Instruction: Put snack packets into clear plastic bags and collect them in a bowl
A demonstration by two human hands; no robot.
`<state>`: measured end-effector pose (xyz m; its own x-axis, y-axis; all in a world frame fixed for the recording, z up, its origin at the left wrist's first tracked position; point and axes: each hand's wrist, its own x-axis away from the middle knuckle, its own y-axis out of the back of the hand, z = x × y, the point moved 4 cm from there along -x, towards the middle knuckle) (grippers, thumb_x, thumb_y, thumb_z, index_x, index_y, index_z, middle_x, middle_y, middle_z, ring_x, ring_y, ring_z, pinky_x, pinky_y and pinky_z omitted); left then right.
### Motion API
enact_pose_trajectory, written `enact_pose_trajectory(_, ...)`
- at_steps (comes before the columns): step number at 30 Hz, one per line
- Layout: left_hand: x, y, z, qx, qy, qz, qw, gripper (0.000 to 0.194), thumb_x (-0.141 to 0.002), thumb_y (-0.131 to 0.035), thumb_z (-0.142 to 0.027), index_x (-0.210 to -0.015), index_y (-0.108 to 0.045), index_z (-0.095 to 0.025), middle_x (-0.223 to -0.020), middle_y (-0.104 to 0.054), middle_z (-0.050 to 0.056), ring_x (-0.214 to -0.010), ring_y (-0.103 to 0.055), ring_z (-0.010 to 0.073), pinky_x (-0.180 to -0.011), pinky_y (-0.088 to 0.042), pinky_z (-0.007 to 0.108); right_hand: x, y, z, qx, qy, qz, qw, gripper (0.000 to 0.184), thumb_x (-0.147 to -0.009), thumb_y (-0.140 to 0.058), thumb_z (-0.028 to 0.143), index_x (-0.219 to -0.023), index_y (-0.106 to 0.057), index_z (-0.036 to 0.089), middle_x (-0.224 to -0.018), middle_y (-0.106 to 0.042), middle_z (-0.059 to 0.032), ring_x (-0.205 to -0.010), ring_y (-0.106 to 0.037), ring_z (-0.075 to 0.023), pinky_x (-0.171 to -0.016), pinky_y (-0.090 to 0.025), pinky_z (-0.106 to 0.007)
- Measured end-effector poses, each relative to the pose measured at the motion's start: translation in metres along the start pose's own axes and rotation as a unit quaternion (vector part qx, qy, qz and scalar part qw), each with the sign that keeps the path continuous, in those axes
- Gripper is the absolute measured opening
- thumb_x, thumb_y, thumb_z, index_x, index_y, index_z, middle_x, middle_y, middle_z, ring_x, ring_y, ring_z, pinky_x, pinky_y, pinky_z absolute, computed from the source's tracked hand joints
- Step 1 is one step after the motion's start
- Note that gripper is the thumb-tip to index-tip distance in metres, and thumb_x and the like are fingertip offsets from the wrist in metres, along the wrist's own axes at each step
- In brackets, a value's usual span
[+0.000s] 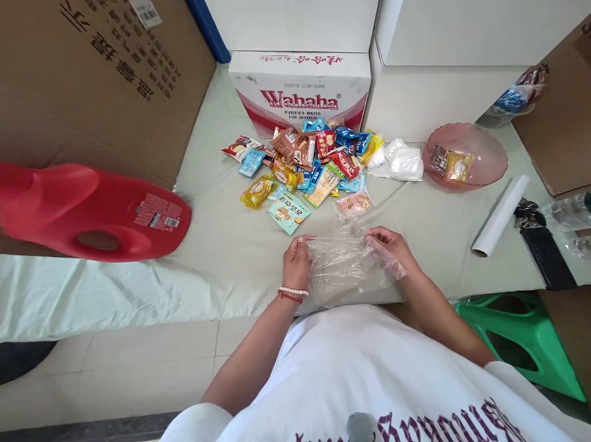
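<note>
We hold one clear bag (341,268) between our two hands, spread across the gap just in front of our shirt (365,370). Our left hand (297,264) has its fingers closed on the bag's left upper corner, thumb against the film. Our right hand (391,247) pinches the opposite side, where the film bunches and drapes toward the wrist. The hands stand moderately apart, about level with each other, and the top edge runs nearly straight from one to the other. The bag's lower part comes down near the close edge of the cloth (238,271); we cannot tell whether it touches there.

Beyond the hands and somewhat left of the bag lies a heap of snacks (306,157), in front of the box (300,94). A green packet (289,213) lies nearest our left hand, and a pink packet (353,205) just past the bag's far edge. To the right of the heap we have folded white bags (406,161), then a pink bowl (489,162) with small packets in it. A white roll (500,216) lies farther right of our right hand, and a red jug (104,206) well to our left.
</note>
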<state>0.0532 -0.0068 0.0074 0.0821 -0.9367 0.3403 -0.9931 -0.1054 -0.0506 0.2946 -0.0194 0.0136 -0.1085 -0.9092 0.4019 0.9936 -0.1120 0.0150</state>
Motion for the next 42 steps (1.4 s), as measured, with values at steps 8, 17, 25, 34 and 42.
enact_pose_trajectory(8, 0.004, 0.018, -0.009, -0.402, -0.207, -0.162, 0.877, 0.042, -0.091, -0.059, -0.04, -0.125, -0.061, -0.016, -0.108, -0.065, 0.017, -0.114, -0.059, 0.0336, -0.101, -0.043, 0.052, 0.002, 0.04, -0.001, 0.036, 0.02, -0.064, 0.997, 0.039, -0.067, -0.078, 0.052, -0.086, -0.066, 0.02, -0.066, -0.052, 0.0038, -0.056, -0.042, -0.0103, -0.052, -0.041, -0.025)
enact_pose_trajectory(17, 0.014, -0.019, 0.003, -0.572, -0.355, 0.154, 0.723, 0.044, -0.101, -0.044, -0.028, -0.143, -0.057, -0.028, -0.151, -0.055, 0.014, -0.145, -0.044, 0.0298, -0.123, -0.011, 0.063, 0.013, 0.016, 0.01, 0.046, -0.002, 0.006, 0.999, 0.073, -0.078, -0.07, 0.065, -0.137, -0.051, 0.025, -0.099, -0.072, -0.0073, -0.073, -0.06, -0.018, -0.055, -0.047, -0.027)
enact_pose_trajectory(25, 0.013, -0.006, 0.007, -0.638, -0.259, 0.123, 0.714, 0.077, -0.098, -0.041, -0.058, -0.162, -0.026, -0.018, -0.167, -0.026, 0.018, -0.156, -0.022, 0.0363, -0.12, 0.005, 0.072, -0.002, 0.077, 0.015, 0.103, -0.009, -0.079, 0.992, 0.053, -0.067, -0.079, 0.057, -0.101, -0.068, 0.018, -0.069, -0.059, 0.0023, -0.056, -0.043, -0.0114, -0.054, -0.033, -0.026)
enact_pose_trajectory(34, 0.011, -0.005, 0.011, -0.637, -0.272, 0.123, 0.711, 0.09, -0.093, -0.045, -0.067, -0.162, -0.023, -0.014, -0.167, -0.022, 0.02, -0.157, -0.017, 0.0369, -0.12, 0.009, 0.072, -0.103, 0.042, 0.117, 0.404, 0.252, -0.146, 0.867, 0.042, -0.09, -0.057, 0.053, -0.111, -0.07, 0.019, -0.103, -0.068, -0.0103, -0.091, -0.06, -0.0242, -0.085, -0.05, -0.04)
enact_pose_trajectory(42, 0.01, -0.003, 0.012, -0.633, -0.261, 0.133, 0.716, 0.117, -0.077, -0.052, -0.085, -0.163, -0.02, -0.012, -0.168, -0.019, 0.021, -0.158, -0.011, 0.0398, -0.12, 0.012, 0.071, -0.141, -0.032, 0.143, 0.524, 0.251, -0.121, 0.804, 0.04, -0.091, -0.059, 0.031, -0.127, -0.067, 0.015, -0.114, -0.068, -0.0172, -0.105, -0.059, -0.0347, -0.093, -0.046, -0.047)
